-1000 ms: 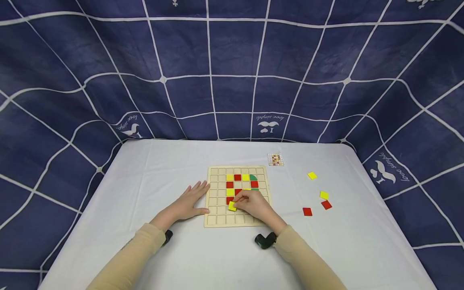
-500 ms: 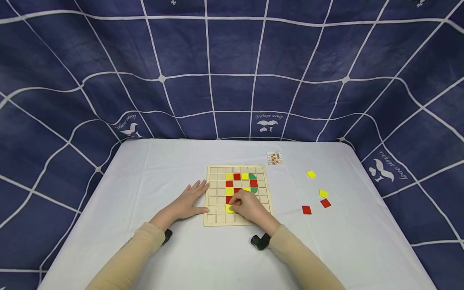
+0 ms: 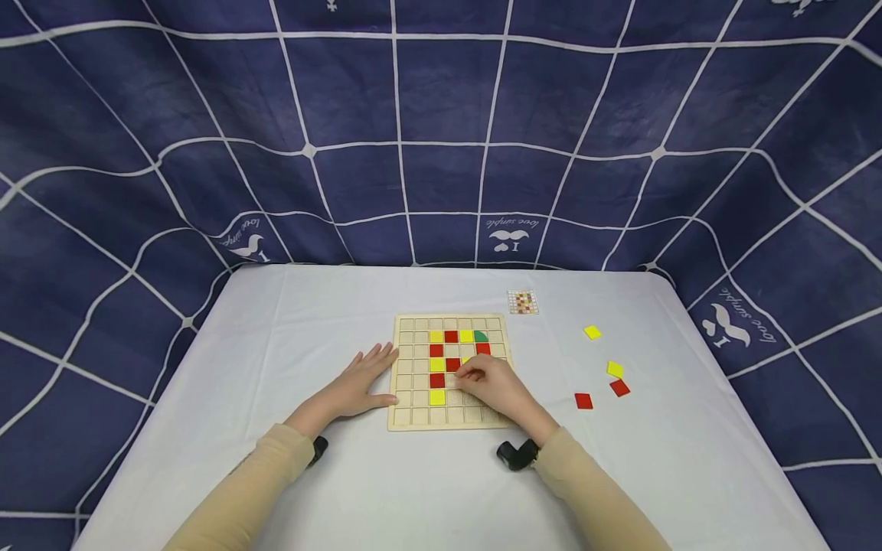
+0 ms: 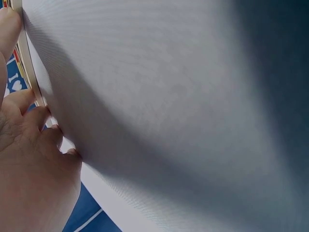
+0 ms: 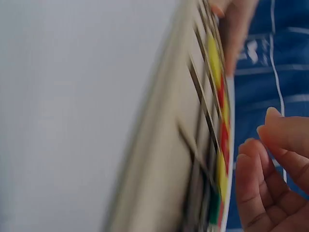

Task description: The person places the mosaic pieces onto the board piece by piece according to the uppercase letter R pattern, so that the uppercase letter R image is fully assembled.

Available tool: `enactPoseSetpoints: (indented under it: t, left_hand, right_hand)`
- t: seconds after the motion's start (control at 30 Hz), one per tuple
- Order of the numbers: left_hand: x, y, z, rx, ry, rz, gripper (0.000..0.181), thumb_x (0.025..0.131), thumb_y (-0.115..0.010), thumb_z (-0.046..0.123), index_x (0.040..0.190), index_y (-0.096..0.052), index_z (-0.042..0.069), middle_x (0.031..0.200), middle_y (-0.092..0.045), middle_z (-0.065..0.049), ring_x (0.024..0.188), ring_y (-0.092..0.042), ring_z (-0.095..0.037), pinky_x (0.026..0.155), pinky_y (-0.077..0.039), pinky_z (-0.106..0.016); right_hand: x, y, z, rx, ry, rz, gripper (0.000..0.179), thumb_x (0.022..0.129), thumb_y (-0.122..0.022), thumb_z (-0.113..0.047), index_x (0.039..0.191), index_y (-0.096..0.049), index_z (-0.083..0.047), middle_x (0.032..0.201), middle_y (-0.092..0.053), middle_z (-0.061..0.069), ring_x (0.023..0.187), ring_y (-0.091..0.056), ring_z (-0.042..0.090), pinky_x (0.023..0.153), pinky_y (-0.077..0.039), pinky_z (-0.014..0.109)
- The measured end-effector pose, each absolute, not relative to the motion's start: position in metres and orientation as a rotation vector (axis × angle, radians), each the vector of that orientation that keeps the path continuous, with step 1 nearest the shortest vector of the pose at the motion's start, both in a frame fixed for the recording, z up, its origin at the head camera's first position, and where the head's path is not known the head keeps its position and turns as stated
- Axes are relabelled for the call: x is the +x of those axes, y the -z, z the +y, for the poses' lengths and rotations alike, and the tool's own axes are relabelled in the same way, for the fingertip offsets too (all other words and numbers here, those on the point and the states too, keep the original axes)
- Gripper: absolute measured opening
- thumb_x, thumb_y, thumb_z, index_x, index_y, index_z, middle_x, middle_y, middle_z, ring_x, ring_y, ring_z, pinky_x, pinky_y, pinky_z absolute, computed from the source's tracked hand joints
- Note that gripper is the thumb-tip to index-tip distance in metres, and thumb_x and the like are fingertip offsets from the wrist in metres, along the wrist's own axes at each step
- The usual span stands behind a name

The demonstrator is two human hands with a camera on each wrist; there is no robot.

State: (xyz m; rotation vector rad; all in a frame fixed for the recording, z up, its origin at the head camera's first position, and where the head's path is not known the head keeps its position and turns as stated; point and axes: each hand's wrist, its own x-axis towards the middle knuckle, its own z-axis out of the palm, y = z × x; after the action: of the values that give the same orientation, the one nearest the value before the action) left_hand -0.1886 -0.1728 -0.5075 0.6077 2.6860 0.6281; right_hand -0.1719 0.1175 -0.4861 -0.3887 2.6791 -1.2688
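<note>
A wooden grid board [image 3: 403, 417] lies on the white table, with red, yellow and green tiles set in several of its cells. My left hand [image 3: 354, 389] lies spread beside it, fingertips and thumb at the board's left edge. Over the board's right half hovers my right hand [image 3: 494, 385], fingers loosely bent and holding nothing; it covers some cells. The yellow tile [image 3: 437, 397] nearest the front sits in a cell below a red tile [image 3: 437, 380]. In the right wrist view, a gap shows between the thumb and fingers of the right hand [image 5: 270, 188].
To the right of the board lie loose tiles: a yellow one [image 3: 592, 332], another yellow one [image 3: 615, 369], a red one [image 3: 620, 388] and a second red one [image 3: 583, 401]. A small pattern card [image 3: 523, 302] lies behind the board. Blue curtains [image 3: 441, 184] enclose the table.
My right hand lowered the yellow tile into a front cell, let go of it, and moved away to the right. The left hand has stayed in place.
</note>
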Motion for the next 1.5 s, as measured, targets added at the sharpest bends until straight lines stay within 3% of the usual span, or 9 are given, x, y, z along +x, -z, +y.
enactPoseSetpoints:
  t: [0.37, 0.7, 0.93, 1.13, 1.5]
  left_hand:
    - [-0.189, 0.508, -0.172, 0.605, -0.628, 2.688, 0.096, 0.084, -0.072, 0.052, 0.157, -0.024, 0.011, 0.165, -0.017, -0.011, 0.154, -0.008, -0.033, 0.124, -0.007, -0.055]
    - [-0.188, 0.507, -0.171, 0.609, -0.627, 2.684, 0.096, 0.084, -0.073, 0.05, 0.157, -0.025, 0.011, 0.165, -0.017, -0.011, 0.154, -0.008, -0.032, 0.125, -0.007, -0.055]
    - [-0.188, 0.506, -0.172, 0.609, -0.627, 2.685, 0.096, 0.084, -0.072, 0.051, 0.157, -0.024, 0.01, 0.165, -0.016, -0.012, 0.154, -0.008, -0.033, 0.124, -0.007, -0.055]
    - [-0.188, 0.507, -0.171, 0.594, -0.625, 2.683, 0.097, 0.084, -0.072, 0.052, 0.157, -0.024, 0.012, 0.165, -0.015, -0.01, 0.154, -0.007, -0.032, 0.125, -0.006, -0.054]
    - [-0.187, 0.509, -0.171, 0.591, -0.635, 2.697, 0.097, 0.083, -0.072, 0.052, 0.157, -0.025, 0.011, 0.165, -0.017, -0.01, 0.154, -0.009, -0.032, 0.124, -0.007, -0.055]
  right_hand:
    - [-0.178, 0.472, 0.222, -0.108, 1.226, 2.776, 0.021, 0.088, -0.074, -0.015, 0.107, -0.073, -0.008, 0.095, -0.07, 0.004, 0.086, -0.063, 0.017, 0.071, -0.053, 0.026]
    - [-0.152, 0.48, 0.293, 0.027, 1.112, 2.728, 0.04, 0.084, -0.079, -0.026, 0.12, -0.068, -0.009, 0.117, -0.069, 0.012, 0.105, -0.063, 0.025, 0.082, -0.051, 0.029]
    - [-0.14, 0.49, 0.305, -0.004, 1.058, 2.749, 0.043, 0.078, -0.084, -0.024, 0.115, -0.07, -0.007, 0.106, -0.066, 0.01, 0.089, -0.056, 0.016, 0.069, -0.047, 0.021]
    - [-0.138, 0.493, 0.304, 0.007, 0.971, 2.776, 0.033, 0.078, -0.082, -0.013, 0.107, -0.07, -0.006, 0.096, -0.062, 0.006, 0.085, -0.051, 0.017, 0.068, -0.045, 0.022]
    - [-0.142, 0.492, 0.295, 0.015, 0.989, 2.789, 0.032, 0.076, -0.084, -0.012, 0.104, -0.07, -0.005, 0.09, -0.064, 0.005, 0.08, -0.054, 0.016, 0.067, -0.046, 0.024]
